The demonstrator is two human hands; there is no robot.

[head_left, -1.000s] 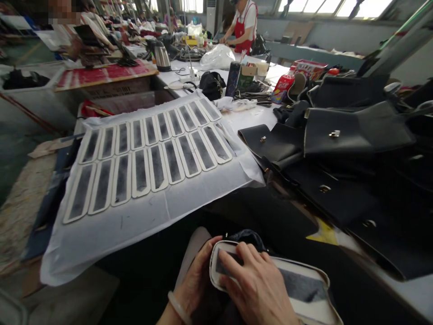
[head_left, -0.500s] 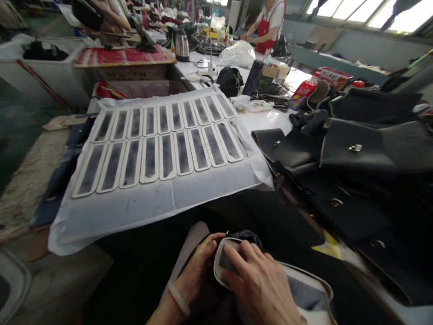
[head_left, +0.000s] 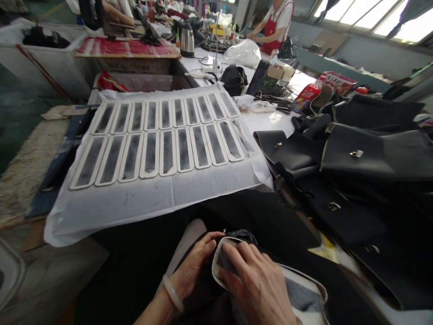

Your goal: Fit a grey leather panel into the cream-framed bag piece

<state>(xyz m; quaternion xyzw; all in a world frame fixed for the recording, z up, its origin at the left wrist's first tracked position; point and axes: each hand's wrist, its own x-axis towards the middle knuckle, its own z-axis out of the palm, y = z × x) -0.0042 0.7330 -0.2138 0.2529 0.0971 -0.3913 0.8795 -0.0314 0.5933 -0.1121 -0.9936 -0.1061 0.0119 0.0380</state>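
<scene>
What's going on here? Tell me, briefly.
A seated person is working on a pale-rimmed piece with a dark strip in their lap. The left hand is at the rim of its left end, while the right hand lies over it, fingers against the inside. Ahead, similar flat panels lie in two rows on a white sheet. To the right are black pieces with metal clasps.

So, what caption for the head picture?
Right hand on a pale-rimmed panel, left hand at its end; similar panels beyond.
</scene>
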